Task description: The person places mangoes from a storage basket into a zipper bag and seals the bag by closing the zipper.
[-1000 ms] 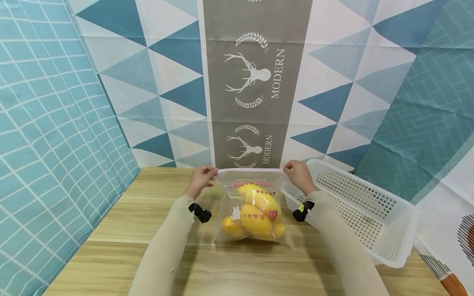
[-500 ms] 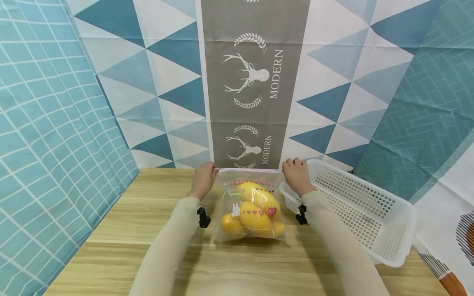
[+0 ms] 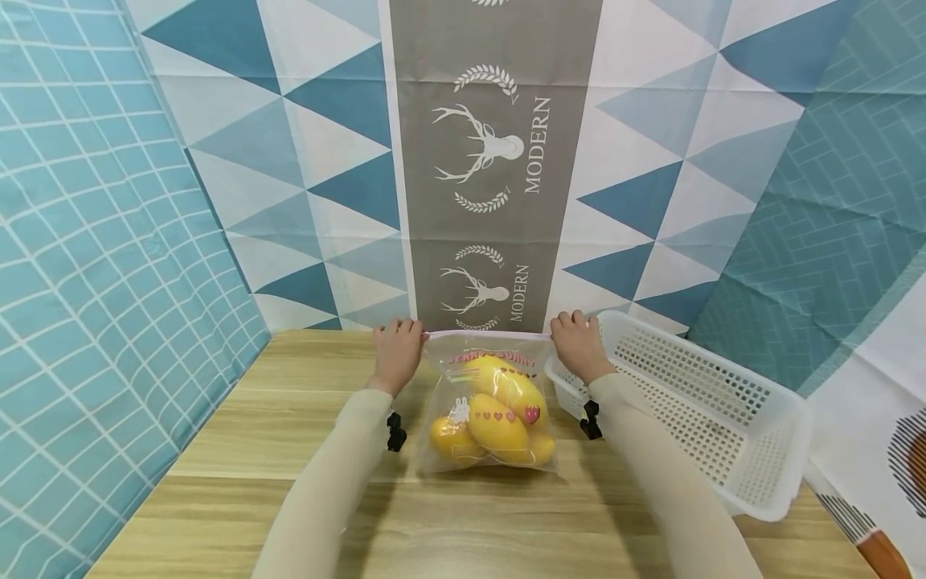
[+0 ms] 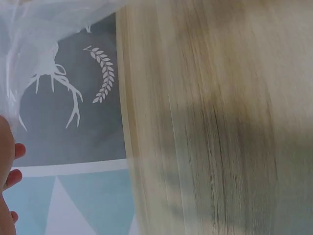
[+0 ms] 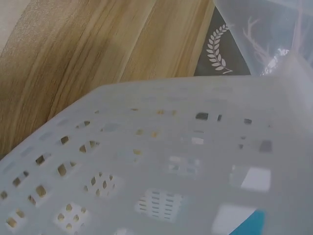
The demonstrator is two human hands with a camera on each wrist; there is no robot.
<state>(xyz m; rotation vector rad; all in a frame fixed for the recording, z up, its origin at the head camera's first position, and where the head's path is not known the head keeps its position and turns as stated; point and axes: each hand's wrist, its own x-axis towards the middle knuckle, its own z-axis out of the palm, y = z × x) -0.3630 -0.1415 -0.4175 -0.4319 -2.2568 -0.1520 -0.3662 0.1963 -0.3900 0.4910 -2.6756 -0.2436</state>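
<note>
A clear zip bag point(image 3: 444, 378) with a pink top strip and bunny print stands upright on the table. Several yellow mangoes point(image 3: 499, 422) fill its lower part. At the bag's top left corner my left hand point(image 3: 396, 355) pinches the strip, back of the hand uppermost. The opposite corner is gripped by my right hand point(image 3: 581, 347), and the strip is stretched straight between them. In the left wrist view, curled fingers point(image 4: 7, 164) show at the edge below the clear film point(image 4: 29, 34). The right wrist view shows bag film point(image 5: 266, 29) but no fingers; both thumbs are hidden.
A white perforated plastic basket point(image 3: 777, 450) stands on the right, close beside the bag and partly under my right forearm. The wood-grain table point(image 3: 477, 531) ends at a patterned cloth backdrop point(image 3: 499, 201). Blue checked cloth point(image 3: 101, 289) hangs on the left.
Both hands have rolled over at the bag's corners, so their backs now face up, the left one later than the right. The bag and mangoes have hardly moved.
</note>
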